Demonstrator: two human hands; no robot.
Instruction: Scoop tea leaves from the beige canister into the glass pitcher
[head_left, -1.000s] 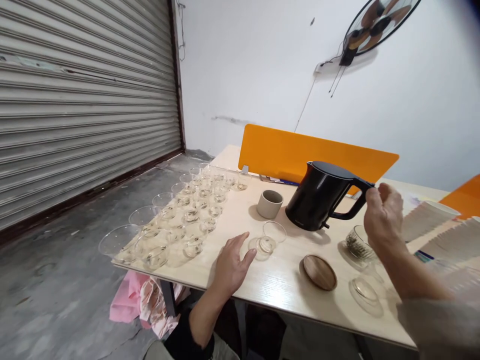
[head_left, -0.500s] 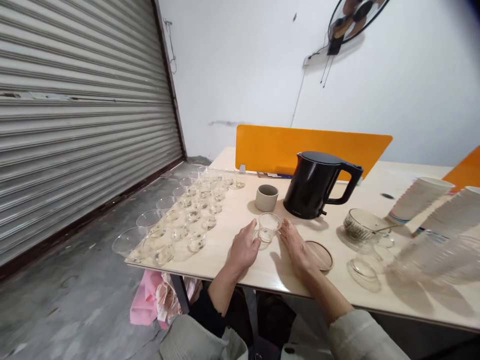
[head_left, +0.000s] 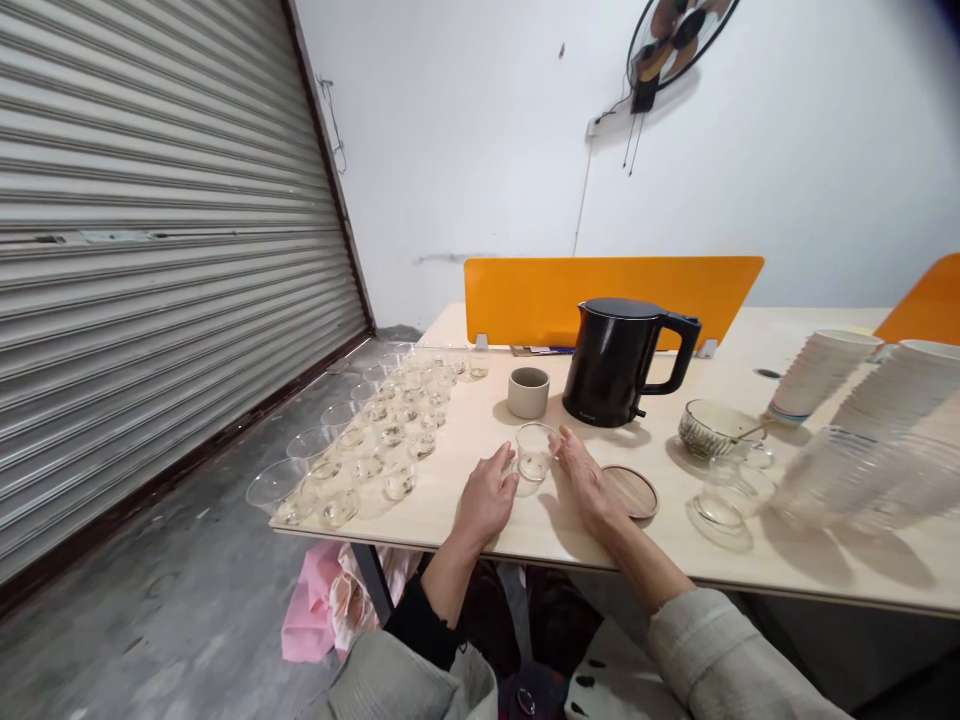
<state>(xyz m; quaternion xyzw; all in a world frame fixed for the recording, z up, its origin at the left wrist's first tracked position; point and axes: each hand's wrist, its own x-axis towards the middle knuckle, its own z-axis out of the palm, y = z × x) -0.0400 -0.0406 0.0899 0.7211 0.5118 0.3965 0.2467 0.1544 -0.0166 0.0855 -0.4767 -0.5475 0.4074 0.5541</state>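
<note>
A small clear glass cup (head_left: 535, 450) stands on the light wooden table (head_left: 480, 520) between my two hands. My left hand (head_left: 487, 497) lies flat on the table with its fingertips touching the cup's left side. My right hand (head_left: 585, 480) rests on the other side, fingers stretched toward the cup's rim. Behind the cup stand a black electric kettle (head_left: 619, 362) and a beige ceramic cup (head_left: 528, 392). A round wooden lid (head_left: 634, 491) lies just right of my right hand.
Several rows of small glass cups (head_left: 367, 440) fill the table's left end. A glass bowl with tea leaves (head_left: 709, 430), a glass lid (head_left: 718, 512) and stacks of paper cups (head_left: 862, 400) sit on the right. An orange divider (head_left: 600, 290) stands behind; pink cloth (head_left: 319, 615) lies below.
My right hand let go of the kettle handle and came down beside the glass cup. My left hand slid forward to the cup's left side. The view shifted left.
</note>
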